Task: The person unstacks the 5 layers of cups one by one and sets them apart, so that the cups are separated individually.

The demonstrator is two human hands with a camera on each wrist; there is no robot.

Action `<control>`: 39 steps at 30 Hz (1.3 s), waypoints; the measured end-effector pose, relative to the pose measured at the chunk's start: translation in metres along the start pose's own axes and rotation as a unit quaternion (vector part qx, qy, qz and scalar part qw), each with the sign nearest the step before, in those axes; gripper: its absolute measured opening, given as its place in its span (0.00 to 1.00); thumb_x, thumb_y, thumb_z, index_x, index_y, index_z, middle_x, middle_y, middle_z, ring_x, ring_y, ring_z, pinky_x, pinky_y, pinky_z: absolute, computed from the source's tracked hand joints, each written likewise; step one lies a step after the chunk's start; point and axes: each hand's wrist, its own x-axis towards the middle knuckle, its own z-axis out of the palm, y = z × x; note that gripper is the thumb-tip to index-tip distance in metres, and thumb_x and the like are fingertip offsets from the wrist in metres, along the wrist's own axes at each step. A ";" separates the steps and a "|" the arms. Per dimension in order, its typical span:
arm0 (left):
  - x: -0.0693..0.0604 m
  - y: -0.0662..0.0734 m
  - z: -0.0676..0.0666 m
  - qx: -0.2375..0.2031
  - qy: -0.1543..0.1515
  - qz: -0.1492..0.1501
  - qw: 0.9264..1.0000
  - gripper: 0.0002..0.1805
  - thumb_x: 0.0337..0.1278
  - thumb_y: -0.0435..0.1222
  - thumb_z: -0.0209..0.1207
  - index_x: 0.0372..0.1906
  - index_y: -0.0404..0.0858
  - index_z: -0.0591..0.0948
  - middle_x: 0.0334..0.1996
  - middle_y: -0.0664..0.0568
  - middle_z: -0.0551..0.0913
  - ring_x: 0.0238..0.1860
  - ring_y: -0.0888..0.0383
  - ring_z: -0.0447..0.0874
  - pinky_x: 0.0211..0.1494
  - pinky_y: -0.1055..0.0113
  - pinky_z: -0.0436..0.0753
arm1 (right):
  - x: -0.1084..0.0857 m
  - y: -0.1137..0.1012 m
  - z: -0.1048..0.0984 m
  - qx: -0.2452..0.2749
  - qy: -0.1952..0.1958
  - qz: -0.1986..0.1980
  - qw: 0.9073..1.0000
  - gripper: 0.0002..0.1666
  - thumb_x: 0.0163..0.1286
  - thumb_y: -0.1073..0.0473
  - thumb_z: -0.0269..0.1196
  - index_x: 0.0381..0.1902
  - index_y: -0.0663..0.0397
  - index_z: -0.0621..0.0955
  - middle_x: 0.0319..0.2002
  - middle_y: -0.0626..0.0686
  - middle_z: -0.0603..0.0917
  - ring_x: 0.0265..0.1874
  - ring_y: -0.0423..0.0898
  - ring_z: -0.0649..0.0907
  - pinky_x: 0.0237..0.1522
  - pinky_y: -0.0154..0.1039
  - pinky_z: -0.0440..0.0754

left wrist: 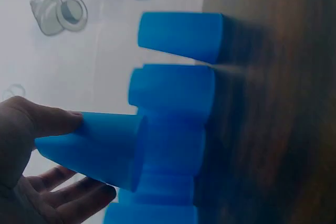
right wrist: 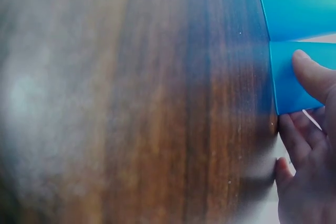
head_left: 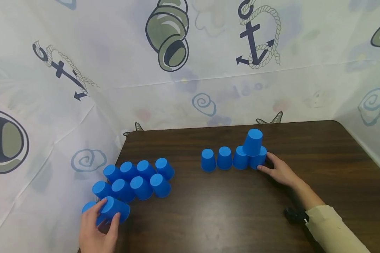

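My left hand (head_left: pixel 95 230) pinches an upside-down blue plastic cup (head_left: pixel 118 209) between thumb and fingers, at the near left of the table. In the left wrist view that cup (left wrist: pixel 107 150) is tilted and raised beside other cups. At the right, my right hand (head_left: pixel 283 173) grips the end cup (head_left: pixel 257 161) of a short row, its thumb on the near side and its fingers behind. One upside-down cup (head_left: pixel 253 140) stands on top of the two rightmost cups of this row. In the right wrist view, the gripped cup (right wrist: pixel 287 90) has its rim on the table.
Several upside-down blue cups (head_left: pixel 141 188) stand in close rows at the left of the dark wooden table (head_left: pixel 202 218). Another cup (head_left: pixel 208 160) marks the left end of the right-hand row. A patterned white cloth (head_left: pixel 120 45) rises behind the table and along its sides.
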 end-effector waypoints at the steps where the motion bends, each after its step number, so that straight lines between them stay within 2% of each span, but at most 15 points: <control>1: 0.000 -0.004 0.001 0.014 -0.008 -0.005 1.000 0.35 0.48 0.30 0.72 0.64 0.39 0.72 0.55 0.36 0.73 0.52 0.36 0.74 0.43 0.35 0.78 | 0.000 0.000 0.000 0.001 0.000 0.001 1.000 0.49 0.71 0.40 0.59 0.74 0.68 0.55 0.70 0.73 0.59 0.68 0.73 0.59 0.63 0.72 0.58; 6: 0.004 -0.018 0.008 0.065 -0.044 -0.033 0.996 0.35 0.49 0.31 0.72 0.64 0.37 0.71 0.56 0.35 0.71 0.53 0.35 0.72 0.47 0.35 0.77 | -0.001 -0.002 0.001 0.005 0.003 0.000 1.000 0.48 0.72 0.40 0.59 0.74 0.67 0.56 0.70 0.73 0.59 0.68 0.74 0.59 0.63 0.73 0.58; 9: 0.005 -0.022 0.013 0.082 -0.053 -0.052 0.994 0.36 0.49 0.32 0.72 0.64 0.37 0.70 0.56 0.34 0.70 0.53 0.34 0.72 0.48 0.34 0.77 | -0.001 -0.001 0.002 0.001 0.001 0.002 1.000 0.48 0.72 0.40 0.58 0.74 0.67 0.55 0.70 0.73 0.59 0.68 0.73 0.58 0.63 0.72 0.57; 15: 0.006 -0.025 0.022 0.089 -0.055 -0.066 0.992 0.35 0.50 0.31 0.71 0.63 0.36 0.70 0.55 0.33 0.69 0.53 0.32 0.72 0.50 0.33 0.75 | -0.001 0.000 0.002 0.004 -0.002 0.006 1.000 0.49 0.71 0.39 0.58 0.74 0.66 0.55 0.71 0.73 0.59 0.69 0.73 0.58 0.63 0.72 0.57; 25: 0.006 -0.032 0.029 0.095 -0.061 -0.094 0.989 0.36 0.51 0.30 0.70 0.64 0.35 0.67 0.58 0.31 0.65 0.54 0.27 0.68 0.52 0.28 0.70 | 0.000 -0.001 0.003 0.004 0.002 0.005 1.000 0.49 0.71 0.39 0.59 0.74 0.65 0.56 0.71 0.72 0.59 0.69 0.72 0.59 0.63 0.72 0.57; 39: 0.003 -0.023 0.026 0.125 -0.048 -0.106 0.985 0.36 0.49 0.30 0.71 0.64 0.34 0.66 0.59 0.29 0.64 0.54 0.25 0.68 0.54 0.26 0.66 | -0.002 -0.002 0.002 0.008 0.000 0.004 1.000 0.49 0.71 0.39 0.58 0.74 0.66 0.56 0.70 0.73 0.59 0.69 0.73 0.59 0.63 0.72 0.58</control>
